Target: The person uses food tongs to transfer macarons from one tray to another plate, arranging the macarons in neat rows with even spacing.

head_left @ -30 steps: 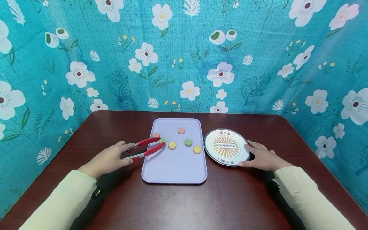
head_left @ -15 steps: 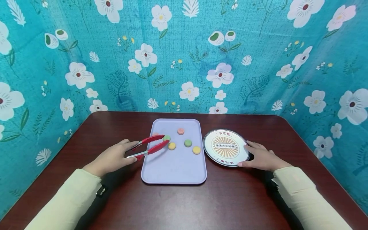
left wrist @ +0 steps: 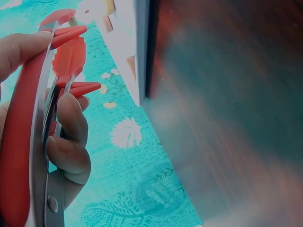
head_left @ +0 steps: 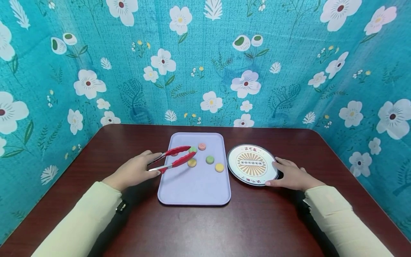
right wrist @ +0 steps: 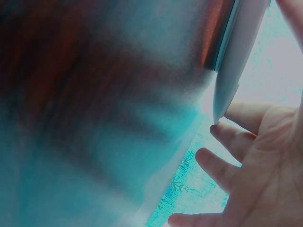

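My left hand (head_left: pixel 135 172) grips a pair of red-tipped metal tongs (head_left: pixel 181 160) reaching over the lilac tray (head_left: pixel 196 191). Between the tong tips sits a green macaron (head_left: pixel 192 150). In the left wrist view, fingers (left wrist: pixel 71 120) wrap the tongs' red handle (left wrist: pixel 19 137). On the tray lie a pink macaron (head_left: pixel 202 146), another green macaron (head_left: pixel 210 160) and two yellow ones, one yellow macaron (head_left: pixel 192 163) just below the tongs. A second pink macaron is mostly covered by the tongs. My right hand (head_left: pixel 293 175) touches the right rim of a white patterned plate (head_left: pixel 252 164), its fingers spread and fairly straight.
The dark wooden table (head_left: pixel 199 232) carries the tray and, close to its right side, the plate. A blue floral cloth (head_left: pixel 205 71) hangs behind the table and along both sides.
The left hand and tongs have moved right and slightly away over the tray, carrying the green macaron along. My right hand stays at the plate.
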The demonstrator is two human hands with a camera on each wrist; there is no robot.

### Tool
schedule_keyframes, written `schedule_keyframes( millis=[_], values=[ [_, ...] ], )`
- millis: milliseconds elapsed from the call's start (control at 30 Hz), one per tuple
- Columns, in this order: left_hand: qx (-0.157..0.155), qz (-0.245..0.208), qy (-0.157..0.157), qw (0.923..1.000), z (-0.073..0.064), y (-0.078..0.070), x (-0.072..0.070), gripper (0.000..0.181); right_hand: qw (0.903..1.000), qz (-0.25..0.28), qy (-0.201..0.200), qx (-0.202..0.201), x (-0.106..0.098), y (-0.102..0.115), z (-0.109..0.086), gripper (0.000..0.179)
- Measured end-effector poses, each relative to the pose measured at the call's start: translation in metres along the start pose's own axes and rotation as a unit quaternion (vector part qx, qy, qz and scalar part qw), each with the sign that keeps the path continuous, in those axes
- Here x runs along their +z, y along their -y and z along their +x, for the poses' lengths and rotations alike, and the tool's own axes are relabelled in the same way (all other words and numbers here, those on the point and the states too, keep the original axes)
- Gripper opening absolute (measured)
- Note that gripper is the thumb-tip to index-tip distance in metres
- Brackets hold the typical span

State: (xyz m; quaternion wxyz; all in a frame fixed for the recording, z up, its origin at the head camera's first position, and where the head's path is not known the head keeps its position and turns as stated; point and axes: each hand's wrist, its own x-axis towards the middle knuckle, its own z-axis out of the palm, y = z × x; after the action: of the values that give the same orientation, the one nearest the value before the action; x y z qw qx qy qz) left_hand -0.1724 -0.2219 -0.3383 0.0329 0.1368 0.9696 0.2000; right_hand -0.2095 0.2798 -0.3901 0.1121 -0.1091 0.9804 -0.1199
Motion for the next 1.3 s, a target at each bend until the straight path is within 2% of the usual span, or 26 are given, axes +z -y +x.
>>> schedule_keyframes(
  millis=[333,767,1300],
  values=[
    [0.023,0.005,-0.009,0.9997,0.01,-0.007,0.005,0.072,1.0,0.004,0.005,0.002,-0.001,0.001,0.0,0.114],
    [0.023,0.0,0.004,0.9997,0.022,-0.02,0.005,0.072,1.0,0.002,0.003,0.006,-0.002,0.002,-0.002,0.114],
    [0.054,0.038,0.0,0.9978,0.034,-0.041,0.004,0.069,0.9999,-0.002,0.008,0.006,-0.001,0.002,-0.001,0.115]
  ],
)
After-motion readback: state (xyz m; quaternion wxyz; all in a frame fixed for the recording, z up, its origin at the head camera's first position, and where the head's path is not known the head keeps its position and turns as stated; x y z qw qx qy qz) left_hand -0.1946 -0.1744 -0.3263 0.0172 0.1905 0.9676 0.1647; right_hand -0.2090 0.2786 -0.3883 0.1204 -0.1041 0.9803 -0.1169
